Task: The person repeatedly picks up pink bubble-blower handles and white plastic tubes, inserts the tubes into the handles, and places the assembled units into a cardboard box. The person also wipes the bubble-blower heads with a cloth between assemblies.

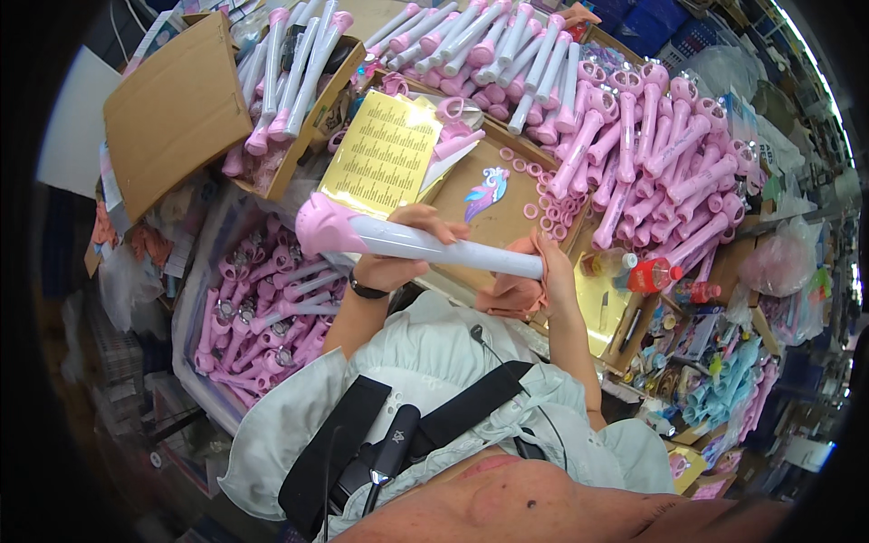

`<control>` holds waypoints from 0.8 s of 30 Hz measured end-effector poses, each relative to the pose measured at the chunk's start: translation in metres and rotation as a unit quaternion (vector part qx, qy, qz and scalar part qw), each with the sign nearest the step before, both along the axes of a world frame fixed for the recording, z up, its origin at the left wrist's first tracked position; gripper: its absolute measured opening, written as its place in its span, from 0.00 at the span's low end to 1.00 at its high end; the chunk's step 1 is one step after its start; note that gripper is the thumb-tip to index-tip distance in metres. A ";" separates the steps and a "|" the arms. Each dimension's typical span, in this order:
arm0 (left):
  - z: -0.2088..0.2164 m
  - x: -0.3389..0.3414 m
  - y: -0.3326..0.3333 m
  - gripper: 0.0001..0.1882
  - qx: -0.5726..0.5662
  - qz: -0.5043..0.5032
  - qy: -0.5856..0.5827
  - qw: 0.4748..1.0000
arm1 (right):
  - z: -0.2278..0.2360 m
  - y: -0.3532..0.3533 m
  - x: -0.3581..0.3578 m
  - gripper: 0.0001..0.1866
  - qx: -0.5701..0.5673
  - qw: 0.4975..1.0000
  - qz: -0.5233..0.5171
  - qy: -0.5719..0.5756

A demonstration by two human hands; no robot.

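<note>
Bare skin (pixel 543 507) cropped, left grip (pixel 387 271) clamps a wand (pixel 484 256), right grip (pixel 560 273) cloth (pixel 510 300) apparently hiding its fingertips.

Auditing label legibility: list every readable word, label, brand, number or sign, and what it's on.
Wording isn't copied here; print locations only.
Gold sheet: rows of small dark print, too small to read.
Pink handles, right pile: dark marks along some, too small to read.
Red-labelled bottle: pale marks on label, not transcribed.
Black device on chest strap: pale emblem, not transcribed.
Held wand: no readable print visible.
</note>
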State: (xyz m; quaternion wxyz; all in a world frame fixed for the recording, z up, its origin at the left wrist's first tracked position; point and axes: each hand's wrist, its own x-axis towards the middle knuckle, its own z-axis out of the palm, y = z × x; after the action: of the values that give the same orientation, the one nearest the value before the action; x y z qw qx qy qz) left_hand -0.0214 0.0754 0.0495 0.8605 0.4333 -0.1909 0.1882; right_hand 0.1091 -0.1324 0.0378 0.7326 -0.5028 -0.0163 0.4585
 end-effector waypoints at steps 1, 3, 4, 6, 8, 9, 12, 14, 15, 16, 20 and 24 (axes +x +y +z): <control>0.000 -0.002 0.000 0.29 0.027 0.035 0.043 0.998 | -0.002 0.002 0.003 0.24 -0.036 0.999 -0.009 -0.007; -0.003 -0.001 -0.001 0.26 0.070 0.106 0.139 0.982 | -0.002 0.001 0.005 0.25 0.012 0.994 -0.062 -0.089; -0.007 0.004 -0.006 0.24 -0.002 0.154 0.143 0.978 | -0.001 0.001 0.003 0.26 0.012 0.980 -0.096 -0.173; -0.013 0.008 -0.013 0.19 -0.106 0.219 0.227 0.943 | 0.004 0.001 -0.001 0.27 0.015 0.943 -0.151 -0.296; -0.020 0.010 -0.020 0.16 -0.164 0.258 0.259 0.916 | 0.011 -0.005 -0.011 0.27 0.025 0.971 -0.136 -0.194; -0.023 0.009 -0.021 0.16 -0.175 0.273 0.257 0.910 | 0.013 -0.005 -0.014 0.27 0.049 0.980 -0.131 -0.143; -0.031 0.008 -0.027 0.18 -0.176 0.298 0.279 0.896 | 0.016 -0.004 -0.021 0.26 0.039 0.972 -0.169 -0.157; -0.033 0.005 -0.028 0.21 -0.149 0.283 0.290 0.902 | 0.016 -0.003 -0.021 0.24 0.044 0.964 -0.186 -0.186; -0.034 0.005 -0.028 0.21 -0.147 0.277 0.291 0.904 | 0.015 -0.001 -0.020 0.22 0.049 0.955 -0.195 -0.218; -0.034 0.005 -0.028 0.21 -0.144 0.273 0.291 0.905 | 0.014 0.000 -0.020 0.20 0.055 0.945 -0.203 -0.251; -0.032 0.007 -0.033 0.20 -0.168 0.276 0.324 0.889 | 0.008 -0.002 -0.019 0.17 0.047 0.949 -0.211 -0.227; -0.024 0.002 -0.037 0.16 -0.161 0.225 0.308 0.910 | -0.002 -0.006 -0.010 0.17 0.020 0.958 -0.235 -0.162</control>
State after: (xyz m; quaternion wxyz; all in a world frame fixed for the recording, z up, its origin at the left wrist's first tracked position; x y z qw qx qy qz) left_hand -0.0189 0.0386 0.0252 0.8696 0.3566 0.2187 0.2623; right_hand 0.0993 -0.1382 0.0357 0.8172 -0.5451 -0.0258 0.1856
